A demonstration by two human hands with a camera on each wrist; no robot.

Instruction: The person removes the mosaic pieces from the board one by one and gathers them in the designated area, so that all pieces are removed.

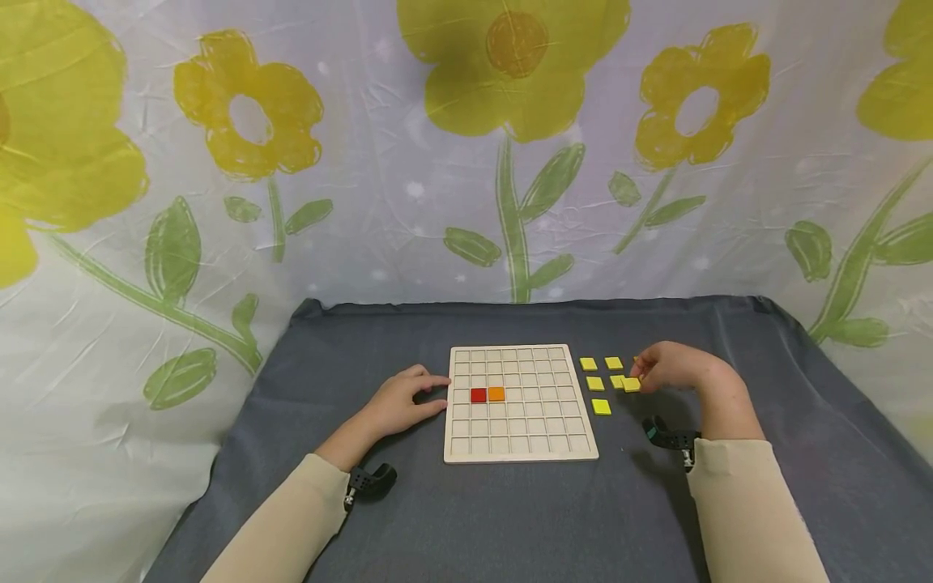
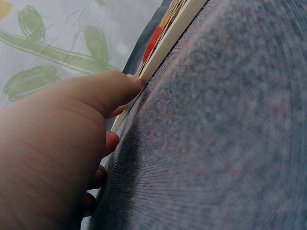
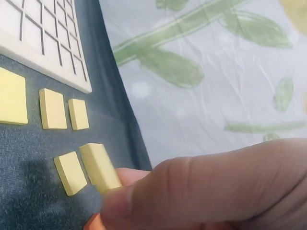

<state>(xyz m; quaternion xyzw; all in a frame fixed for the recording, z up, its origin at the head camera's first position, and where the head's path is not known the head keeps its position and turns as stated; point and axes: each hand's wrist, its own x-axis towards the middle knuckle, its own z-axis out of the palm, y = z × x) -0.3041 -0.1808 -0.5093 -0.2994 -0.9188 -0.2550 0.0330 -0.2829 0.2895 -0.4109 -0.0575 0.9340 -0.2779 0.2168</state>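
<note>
A pale wooden grid board (image 1: 539, 405) lies on the dark cloth, with a red square tile (image 1: 478, 395) and an orange square tile (image 1: 496, 394) side by side in its cells. My left hand (image 1: 397, 401) rests at the board's left edge, thumb and forefinger extended against it; in the left wrist view the thumb (image 2: 115, 88) touches the rim. Right of the board, my right hand (image 1: 674, 368) pinches a yellow square tile (image 3: 100, 167) between thumb and fingers. Another yellow tile (image 3: 70, 173) lies close beside it, partly overlapped in the head view.
Several loose yellow tiles, among them a near one (image 1: 601, 406) and a far one (image 1: 588, 364), lie between the board and my right hand. Dark grey cloth (image 1: 510, 526) covers the table. Behind it hangs a flower-printed curtain (image 1: 379, 202).
</note>
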